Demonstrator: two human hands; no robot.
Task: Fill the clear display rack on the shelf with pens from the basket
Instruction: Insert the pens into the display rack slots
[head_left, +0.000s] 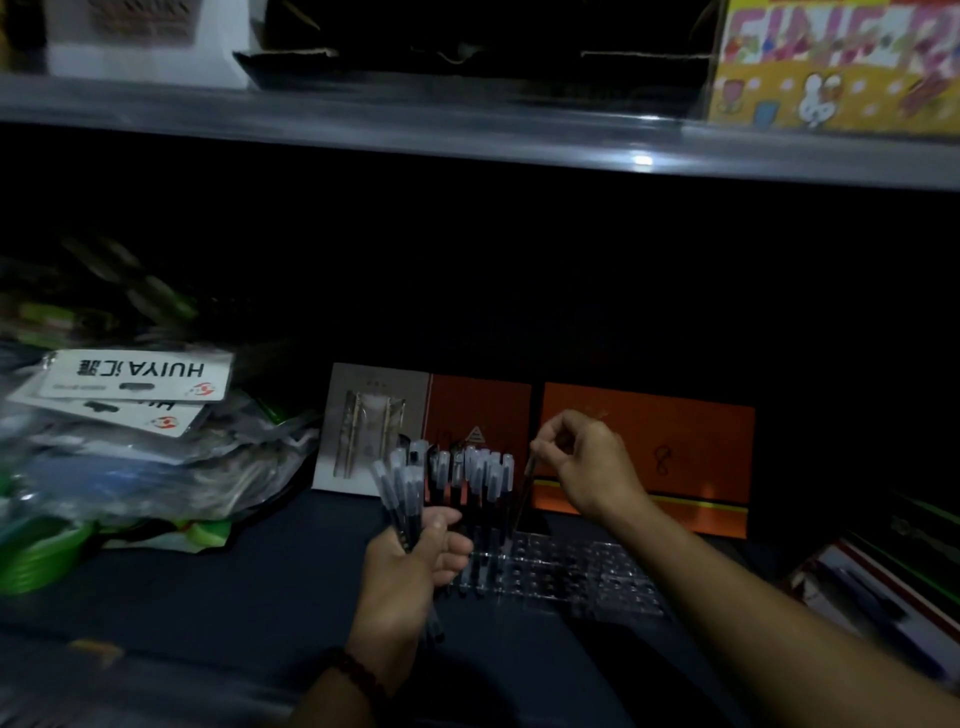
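Green plastic pieces (31, 561) lie at the far left of the dark blue shelf (208, 597), under a heap of clear packets (137, 371) whose white header cards read HUIYA upside down. Right of the heap, a grey gift box (371, 426) stands against the back.

The left hand (410, 556), with a dark bead bracelet (358, 675) on its wrist, is curled round a bundle of pens (400, 499), their frosted caps pointing up and away. Just behind and right of that hand, a row of standing pens (478, 473) fills the left end of the clear display rack (571, 571). The rack rests flat on the shelf, and rows of holes show along its right part.

The right hand (587, 462), well apart from the left, pinches the top of a single pen (522, 493) between thumb and fingertips. The pen is held nearly upright, its lower end at the rack beside the standing row. In this dim light I cannot tell whether its tip sits in a hole.

Behind the rack, two orange boxes (649, 452) stand side by side. Flat boxes (872, 582) are stacked at the far right. Above, on a grey upper shelf (467, 135), a yellow and pink carton (831, 67) sits at the right end.
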